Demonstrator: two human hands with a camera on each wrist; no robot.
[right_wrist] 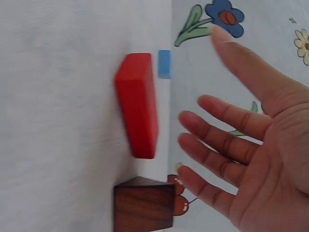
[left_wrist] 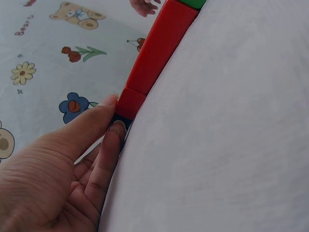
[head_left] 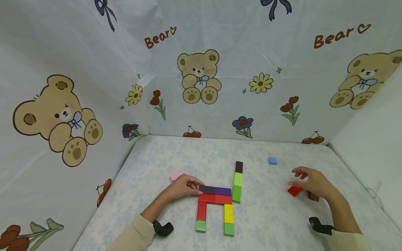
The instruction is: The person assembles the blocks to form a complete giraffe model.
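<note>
The dark block (head_left: 207, 189) lies at the left end of a row on the worktop (head_left: 260, 216), end to end with a purple block (head_left: 223, 191). The left hand (head_left: 183, 186) pinches its outer end between thumb and fingertips. The right hand (head_left: 315, 183) holds nothing, thumb parted from loosely bent fingers, near a loose red block (head_left: 295, 191) and a brown block (head_left: 313, 197).

Red block (right_wrist: 138, 106), blue block (head_left: 272, 161) — bear-print backdrop (head_left: 201, 78)
</note>
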